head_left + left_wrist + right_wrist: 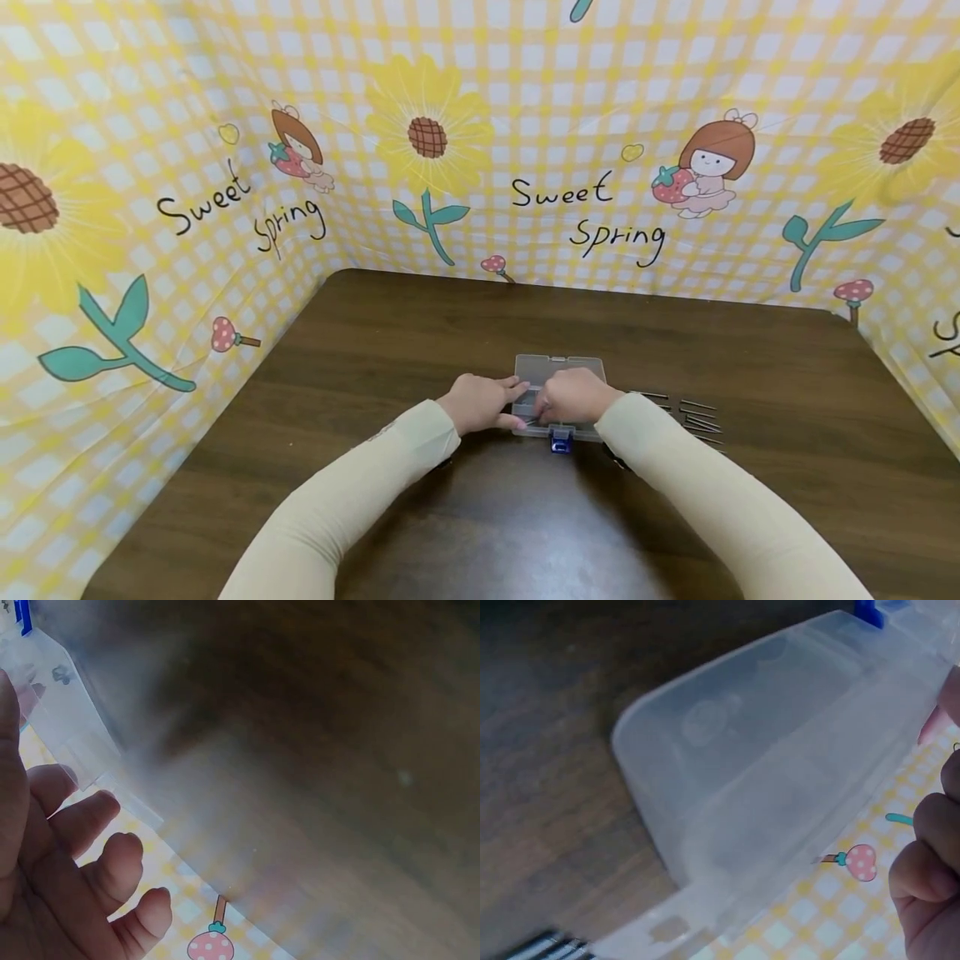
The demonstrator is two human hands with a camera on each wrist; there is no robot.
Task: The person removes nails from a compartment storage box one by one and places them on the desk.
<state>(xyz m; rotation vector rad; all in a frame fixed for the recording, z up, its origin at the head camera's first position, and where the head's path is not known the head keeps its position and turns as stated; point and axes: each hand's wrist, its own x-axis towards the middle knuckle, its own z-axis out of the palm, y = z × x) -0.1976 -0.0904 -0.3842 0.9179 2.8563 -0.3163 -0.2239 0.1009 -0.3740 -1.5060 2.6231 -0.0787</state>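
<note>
A clear plastic box [527, 431] with its lid [528, 367] raised stands on the table, a blue latch [560, 442] at its front. My left hand [482, 403] holds the box's left end between thumb and fingers. Over the box's inside, my right hand [573, 397] has curled fingers and pinches what looks like a thin metal nail [532, 420]; its far end is hard to make out. In the right wrist view, the box wall [727, 750] hides that hand's fingertips. Right of the box lie several metal nails [699, 417].
The dark wooden table [420, 333] extends around the box on every side. Yellow checked cloth [450, 233] with printed flowers rises behind the table and along its sides.
</note>
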